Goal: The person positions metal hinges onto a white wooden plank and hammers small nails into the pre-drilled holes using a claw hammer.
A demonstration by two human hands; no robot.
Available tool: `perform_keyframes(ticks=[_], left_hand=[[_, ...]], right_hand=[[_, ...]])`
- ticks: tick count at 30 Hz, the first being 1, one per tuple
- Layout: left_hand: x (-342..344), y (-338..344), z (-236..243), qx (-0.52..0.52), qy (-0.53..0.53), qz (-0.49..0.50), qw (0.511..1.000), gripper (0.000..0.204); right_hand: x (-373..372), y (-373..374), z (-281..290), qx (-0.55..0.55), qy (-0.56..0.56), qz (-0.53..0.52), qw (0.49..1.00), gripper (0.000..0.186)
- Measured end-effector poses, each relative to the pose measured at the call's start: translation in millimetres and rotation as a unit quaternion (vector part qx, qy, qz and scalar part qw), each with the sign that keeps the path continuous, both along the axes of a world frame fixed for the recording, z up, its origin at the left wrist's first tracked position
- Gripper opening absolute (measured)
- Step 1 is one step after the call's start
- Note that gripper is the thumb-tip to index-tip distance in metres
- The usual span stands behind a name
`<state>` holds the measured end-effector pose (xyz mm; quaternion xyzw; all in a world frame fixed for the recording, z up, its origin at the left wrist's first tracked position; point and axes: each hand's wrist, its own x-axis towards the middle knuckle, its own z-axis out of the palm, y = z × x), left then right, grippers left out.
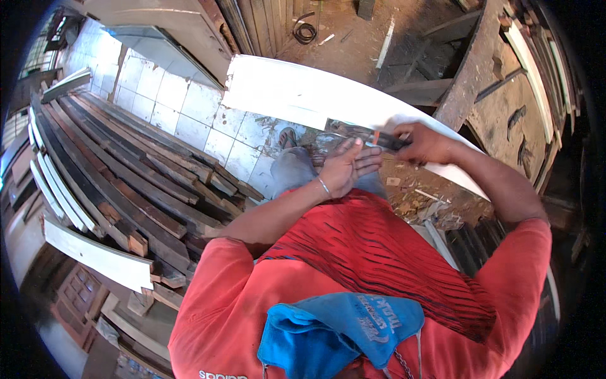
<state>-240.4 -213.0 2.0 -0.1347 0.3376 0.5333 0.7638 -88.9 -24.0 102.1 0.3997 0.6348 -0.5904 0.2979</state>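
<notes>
A long white board (278, 85) lies diagonally across the upper middle. My right hand (416, 142) is shut on a dark, long hand tool with an orange part (394, 142), held over the board's near edge. My left hand (347, 165) is open just below and left of the tool, palm turned up and fingers stretched out toward it. Whether those fingers touch the tool I cannot tell. Below my hands are my legs in grey trousers (290, 170), with a sandalled foot. A blue cloth (334, 322) hangs at my chest.
Several long timbers (139, 177) are stacked at the left, with white strips and a short white board (95, 252). Tiled floor (170, 95) shows behind them. A worn plywood structure (499, 114) with leaning boards stands at the right. A dark coil (305, 33) and offcuts lie beyond the board.
</notes>
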Motion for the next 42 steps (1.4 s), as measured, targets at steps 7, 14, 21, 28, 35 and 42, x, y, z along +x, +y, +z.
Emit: perform_keyframes(ticks=[7,14,21,28,35,42], left_hand=[[21,13,-4,0.049,-0.007,0.047,0.998,0.042],[-20,-8,3,0.06,0.181,-0.074,0.979,0.034],[-78,-27,-4,0.075,0.373,-0.219,0.899,0.034],[-103,-27,-19,0.103,0.428,-0.31,0.843,0.037],[-120,-21,-20,0.159,0.456,-0.329,0.812,0.035],[-124,-10,-1,0.137,0.469,-0.381,0.785,0.039]], right_hand=[[-6,34,27,-0.028,0.001,0.018,0.999,0.032],[33,-85,-6,-0.267,0.069,-0.362,0.89,0.05],[-16,-192,-31,-0.363,0.2,-0.577,0.704,0.049],[-60,-261,-57,-0.367,0.28,-0.685,0.564,0.04],[-101,-285,-75,-0.364,0.344,-0.703,0.505,0.036],[-112,-278,-58,-0.359,0.366,-0.678,0.526,0.049]])
